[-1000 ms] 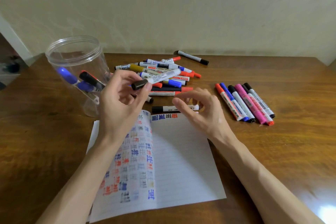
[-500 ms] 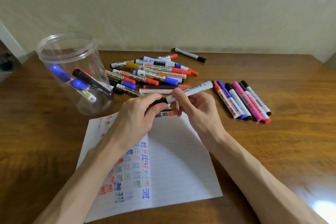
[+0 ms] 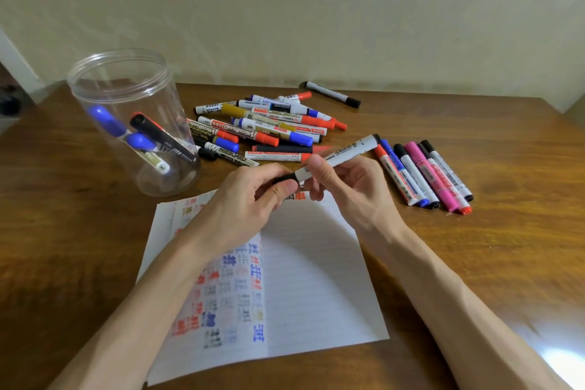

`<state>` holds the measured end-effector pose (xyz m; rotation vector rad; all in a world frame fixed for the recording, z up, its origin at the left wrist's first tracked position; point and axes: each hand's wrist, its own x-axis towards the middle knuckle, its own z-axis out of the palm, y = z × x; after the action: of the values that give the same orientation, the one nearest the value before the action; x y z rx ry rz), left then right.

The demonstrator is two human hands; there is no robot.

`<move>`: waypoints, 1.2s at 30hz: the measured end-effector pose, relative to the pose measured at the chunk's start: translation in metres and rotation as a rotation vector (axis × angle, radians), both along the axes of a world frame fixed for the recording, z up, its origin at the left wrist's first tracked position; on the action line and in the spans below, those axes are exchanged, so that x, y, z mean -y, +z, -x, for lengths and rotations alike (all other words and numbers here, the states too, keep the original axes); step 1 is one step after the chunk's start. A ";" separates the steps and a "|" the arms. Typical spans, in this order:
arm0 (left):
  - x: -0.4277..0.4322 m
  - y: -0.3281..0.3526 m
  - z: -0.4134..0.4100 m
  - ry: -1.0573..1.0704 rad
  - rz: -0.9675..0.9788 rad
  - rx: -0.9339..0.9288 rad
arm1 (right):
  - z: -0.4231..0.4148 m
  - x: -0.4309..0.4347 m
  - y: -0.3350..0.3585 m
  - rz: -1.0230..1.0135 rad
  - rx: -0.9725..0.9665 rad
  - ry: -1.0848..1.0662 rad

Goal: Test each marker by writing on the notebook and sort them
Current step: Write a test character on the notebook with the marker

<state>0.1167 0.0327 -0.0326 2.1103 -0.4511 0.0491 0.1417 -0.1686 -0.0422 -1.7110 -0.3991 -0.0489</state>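
Note:
Both hands hold one white marker with a black cap (image 3: 345, 152) slantwise above the top edge of the open notebook (image 3: 316, 279). My left hand (image 3: 250, 199) pinches the black cap end. My right hand (image 3: 345, 187) grips the white barrel just beside the cap. The notebook's left part is covered with red, blue and black test marks. A loose pile of markers (image 3: 266, 127) lies behind my hands. A neat row of markers (image 3: 424, 174) lies to the right.
A clear plastic jar (image 3: 133, 117) stands at the left with blue and black markers inside. A single black-capped marker (image 3: 332, 94) lies near the wall. The wooden table (image 3: 63, 247) ends at the wall behind.
My left hand brought the marker down from beside the jar to over the notebook's top edge. My right hand came in and took hold of the barrel.

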 end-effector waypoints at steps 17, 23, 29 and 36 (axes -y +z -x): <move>-0.001 -0.007 0.003 -0.087 -0.043 -0.137 | 0.008 -0.004 0.004 -0.018 -0.038 -0.001; -0.003 -0.002 0.002 -0.191 0.088 -0.197 | 0.007 -0.001 0.005 -0.015 -0.025 0.036; -0.001 -0.003 0.001 -0.206 0.135 -0.239 | 0.004 0.002 0.006 -0.040 -0.026 0.066; 0.004 -0.015 0.001 0.048 -0.205 0.115 | 0.000 -0.008 -0.006 -0.313 -0.224 -0.010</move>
<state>0.1160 0.0289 -0.0480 2.3281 -0.4907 0.1588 0.1419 -0.1609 -0.0479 -1.3917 -0.2037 0.0695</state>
